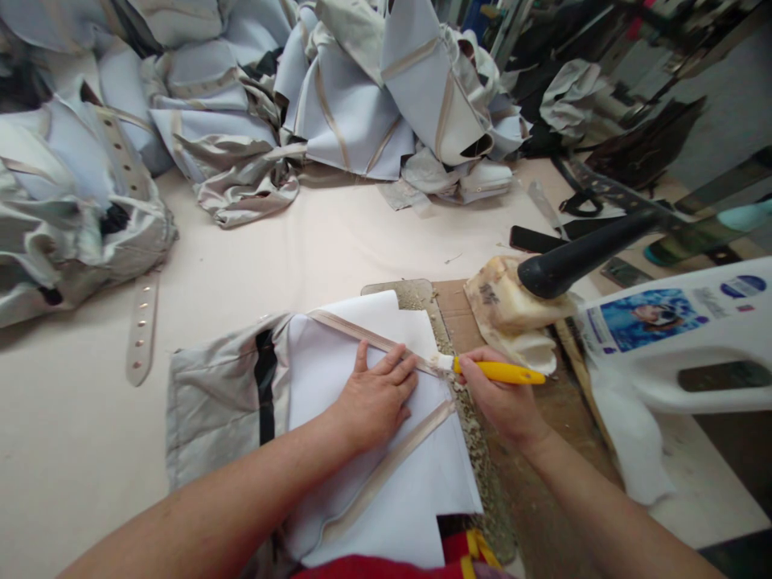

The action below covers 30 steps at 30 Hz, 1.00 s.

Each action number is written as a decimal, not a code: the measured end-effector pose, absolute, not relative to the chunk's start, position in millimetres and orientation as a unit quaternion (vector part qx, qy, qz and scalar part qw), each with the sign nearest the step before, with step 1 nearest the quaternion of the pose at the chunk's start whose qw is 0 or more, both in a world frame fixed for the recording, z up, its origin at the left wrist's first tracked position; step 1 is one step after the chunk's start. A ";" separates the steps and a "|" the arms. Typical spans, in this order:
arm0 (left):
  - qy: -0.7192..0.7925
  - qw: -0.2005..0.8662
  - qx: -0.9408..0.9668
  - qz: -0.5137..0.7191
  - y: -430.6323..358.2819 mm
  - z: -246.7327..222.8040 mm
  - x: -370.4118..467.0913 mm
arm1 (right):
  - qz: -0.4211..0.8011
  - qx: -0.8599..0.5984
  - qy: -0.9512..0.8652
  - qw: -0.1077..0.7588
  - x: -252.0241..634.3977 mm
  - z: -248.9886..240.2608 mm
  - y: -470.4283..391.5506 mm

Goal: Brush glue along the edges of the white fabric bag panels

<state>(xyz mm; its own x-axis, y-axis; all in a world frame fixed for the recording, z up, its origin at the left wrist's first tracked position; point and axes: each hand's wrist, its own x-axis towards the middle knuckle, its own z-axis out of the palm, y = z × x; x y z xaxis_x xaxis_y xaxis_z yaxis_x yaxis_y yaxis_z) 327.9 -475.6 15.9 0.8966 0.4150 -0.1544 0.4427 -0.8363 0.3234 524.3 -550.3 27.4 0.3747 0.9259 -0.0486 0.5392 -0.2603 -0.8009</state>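
A white sewn panel [374,322] with beige strips and grey fabric [211,394] attached at its left lies in front of me. My left hand [377,394] rests flat on the panel, fingers spread, beside the upper beige strip [350,328]. In my right hand [498,402] is a brush with a yellow handle [507,372]. Its pale bristles touch the panel's right edge, near the end of that strip. Under this edge lies a board [482,450] crusted with dried, crumbly residue. A second beige strip [392,466] runs diagonally lower on the panel.
Several similar white and grey sewn pieces [350,104] are heaped along the back. A cut-open white jug [651,362] stands at right, by a yellowish block-like container [494,297] with a black tube [579,257] over it. A tan strap with eyelets [142,330] lies left.
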 end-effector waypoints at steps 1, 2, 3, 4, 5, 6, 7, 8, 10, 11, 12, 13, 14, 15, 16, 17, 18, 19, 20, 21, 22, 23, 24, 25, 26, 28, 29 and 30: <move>0.225 0.179 0.957 -0.038 -475.5 16.2 328.0 | 0.278 -0.742 -0.498 0.353 524.0 27.0 -550.7; 0.225 0.180 0.957 -0.037 -475.6 16.3 328.1 | 0.283 -0.741 -0.501 0.345 523.8 26.8 -551.3; 0.225 0.181 0.957 -0.035 -475.7 16.2 328.2 | 0.279 -0.746 -0.500 0.340 523.5 26.6 -551.9; 0.225 0.182 0.957 -0.033 -475.8 16.0 328.3 | 0.268 -0.753 -0.496 0.338 523.2 26.6 -552.5; 0.225 0.184 0.956 -0.030 -476.1 15.5 328.3 | 0.255 -0.760 -0.492 0.340 522.7 26.7 -553.2; 0.225 0.187 0.956 -0.027 -476.4 14.9 328.2 | 0.246 -0.762 -0.490 0.344 521.9 26.9 -553.9; 0.226 0.189 0.955 -0.023 -476.8 14.3 328.1 | 0.246 -0.760 -0.491 0.346 520.9 27.3 -555.0; 0.228 0.190 0.955 -0.020 -477.0 13.7 327.9 | 0.255 -0.756 -0.494 0.344 519.7 27.8 -556.5; 0.228 0.191 0.955 -0.018 -477.3 12.8 327.4 | 0.292 -0.756 -0.482 0.334 517.5 30.0 -561.2; 0.227 0.191 0.955 -0.019 -477.3 12.6 327.1 | 0.315 -0.760 -0.465 0.326 516.8 31.9 -564.4; 0.225 0.191 0.955 -0.020 -477.3 12.5 326.8 | 0.338 -0.767 -0.444 0.316 516.5 34.3 -567.7; 0.224 0.191 0.955 -0.020 -477.4 12.6 326.7 | 0.358 -0.773 -0.425 0.306 516.6 37.1 -570.7; 0.224 0.190 0.956 -0.020 -477.5 12.7 326.6 | 0.373 -0.777 -0.409 0.300 517.0 40.2 -573.0; 0.224 0.189 0.956 -0.019 -477.8 12.8 326.5 | 0.379 -0.780 -0.399 0.297 517.5 43.1 -574.1; 0.225 0.187 0.956 -0.019 -478.2 12.9 326.6 | 0.374 -0.783 -0.397 0.300 517.9 45.4 -573.9; 0.225 0.186 0.956 -0.020 -478.6 12.9 326.7 | 0.357 -0.785 -0.400 0.309 518.1 46.9 -572.4; 0.226 0.184 0.956 -0.022 -479.1 12.9 326.8 | 0.335 -0.786 -0.406 0.323 517.8 47.3 -569.9; 0.226 0.182 0.957 -0.023 -479.4 12.7 326.8 | 0.314 -0.784 -0.414 0.338 517.1 46.5 -567.0; 0.227 0.180 0.957 -0.024 -479.5 12.3 326.9 | 0.302 -0.781 -0.422 0.347 516.0 44.9 -564.6; 0.228 0.179 0.957 -0.024 -479.4 11.9 326.9 | 0.301 -0.776 -0.428 0.352 514.6 42.7 -563.3; 0.228 0.177 0.957 -0.023 -479.0 11.4 326.9 | 0.314 -0.771 -0.430 0.349 513.1 40.5 -563.7; 0.228 0.176 0.957 -0.021 -478.4 11.3 327.0 | 0.332 -0.769 -0.428 0.339 511.6 38.6 -566.2; 0.227 0.176 0.958 -0.021 -478.0 11.6 327.3 | 0.350 -0.770 -0.424 0.324 510.3 37.4 -570.7; 0.227 0.178 0.957 -0.022 -478.0 12.8 327.7 | 0.364 -0.771 -0.423 0.308 509.5 37.1 -576.7; 0.229 0.182 0.956 -0.026 -478.8 15.1 328.3 | 0.374 -0.771 -0.426 0.292 509.0 37.7 -583.6; 0.239 0.190 0.951 -0.043 -484.3 23.1 329.6 | 0.381 -0.768 -0.439 0.270 509.7 40.5 -596.3; 0.243 0.196 0.949 -0.053 -489.3 28.5 330.1 | 0.377 -0.765 -0.448 0.269 510.6 41.9 -600.4; 0.240 0.206 0.947 -0.062 -495.7 34.4 330.3 | 0.369 -0.762 -0.457 0.274 511.7 42.7 -602.4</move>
